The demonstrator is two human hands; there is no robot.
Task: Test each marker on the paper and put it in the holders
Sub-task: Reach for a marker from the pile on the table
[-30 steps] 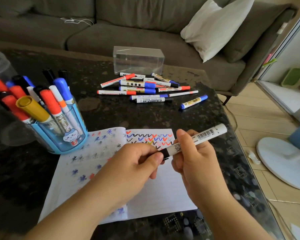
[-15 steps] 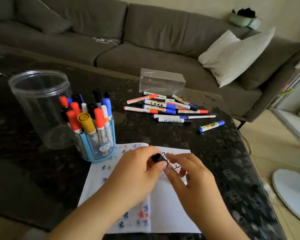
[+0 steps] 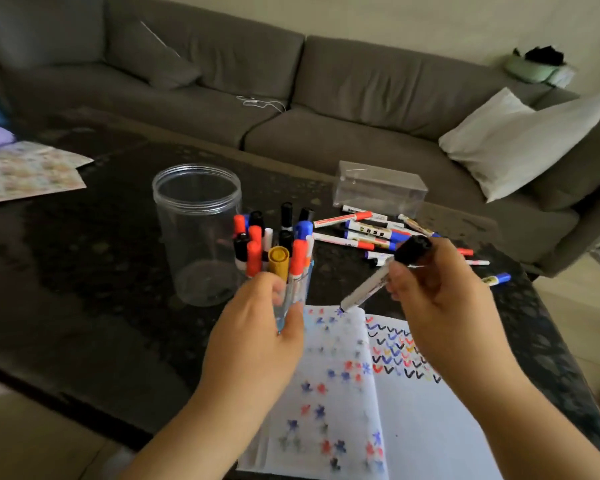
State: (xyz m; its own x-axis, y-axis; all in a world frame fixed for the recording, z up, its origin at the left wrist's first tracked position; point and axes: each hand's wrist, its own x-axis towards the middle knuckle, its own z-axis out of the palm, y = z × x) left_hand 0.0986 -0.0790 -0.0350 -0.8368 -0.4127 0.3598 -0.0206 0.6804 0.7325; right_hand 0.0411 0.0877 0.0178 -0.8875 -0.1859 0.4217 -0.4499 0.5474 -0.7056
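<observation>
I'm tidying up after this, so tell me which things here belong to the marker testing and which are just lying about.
Job: marker in right hand; blue holder gripped by left hand; paper; loose markers; clear jar.
Lying about: clear box; patterned sheets; pillow.

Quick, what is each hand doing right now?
Left hand: grips the blue marker holder.
Right hand: holds a black-capped marker, cap up.

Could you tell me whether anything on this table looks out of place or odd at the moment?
One thing: the blue holder gripped by the left hand is crammed with markers, while the clear jar beside it looks empty. Loose markers lie scattered in front of the clear box. Nothing looks spilled or damaged.
</observation>
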